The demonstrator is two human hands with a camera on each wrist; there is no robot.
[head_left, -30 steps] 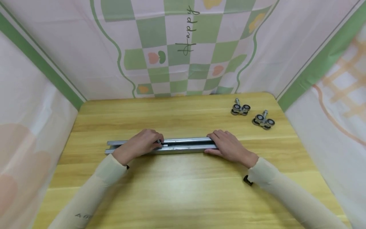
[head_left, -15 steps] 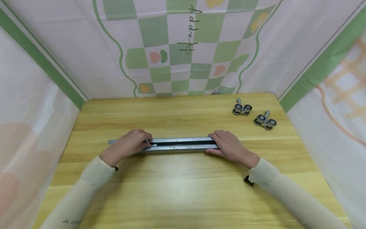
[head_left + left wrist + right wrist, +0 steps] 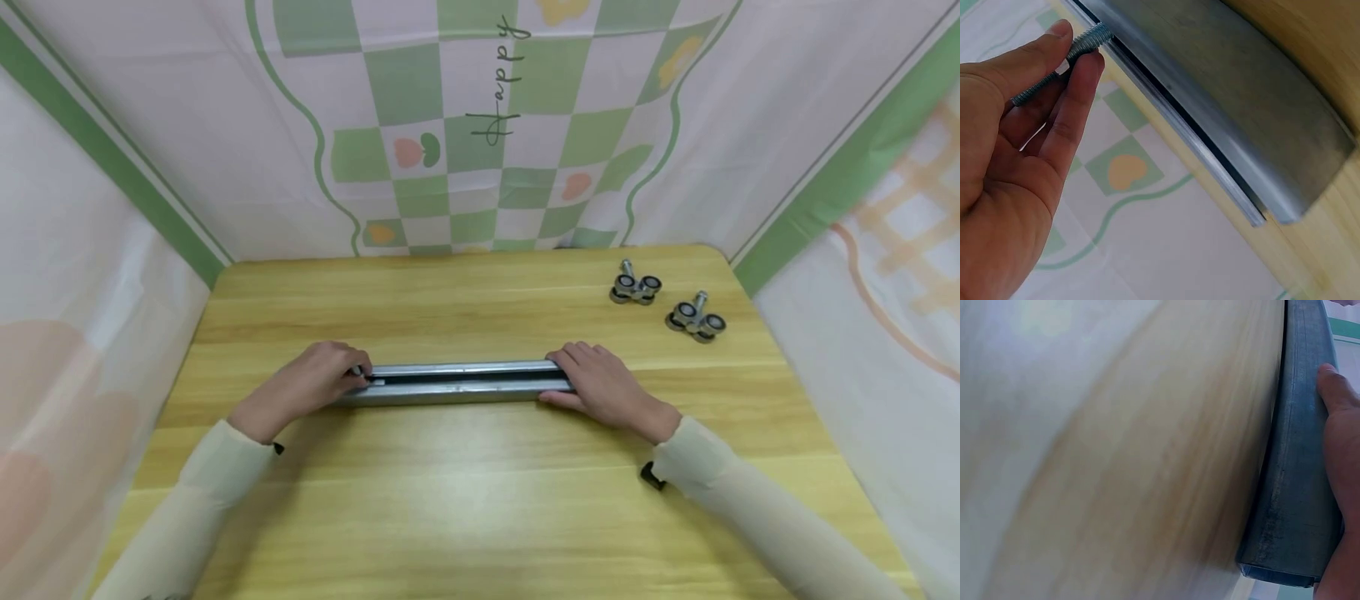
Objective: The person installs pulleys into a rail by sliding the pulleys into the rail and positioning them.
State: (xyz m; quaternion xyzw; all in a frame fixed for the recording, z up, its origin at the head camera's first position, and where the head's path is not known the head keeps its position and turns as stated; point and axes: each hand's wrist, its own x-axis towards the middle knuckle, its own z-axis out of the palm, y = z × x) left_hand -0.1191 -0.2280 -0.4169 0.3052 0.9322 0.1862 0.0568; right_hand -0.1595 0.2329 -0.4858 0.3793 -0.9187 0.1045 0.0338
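A metal channel rail [image 3: 457,392] lies crosswise on the wooden table with its slot facing up. My left hand [image 3: 318,379] pinches a threaded bolt [image 3: 1092,37] between thumb and fingers near the rail's left end. In the left wrist view the bolt stands out of the slot, and what it joins inside the rail is hidden. The left hand covers the rail's left end in the head view. Over the rail's right end, my right hand [image 3: 600,387] grips it, thumb on the near side and fingers on the far side.
Two four-wheeled roller trolleys [image 3: 636,287] with bolts lie at the table's back right; the nearer trolley [image 3: 697,321] sits close to the right edge. Patterned cloth [image 3: 465,150] hangs behind the table and along both sides.
My left hand has slid left along the rail with the bolt, uncovering more of the slot's middle. The right hand keeps its grip on the right end, and the rail stays in place.
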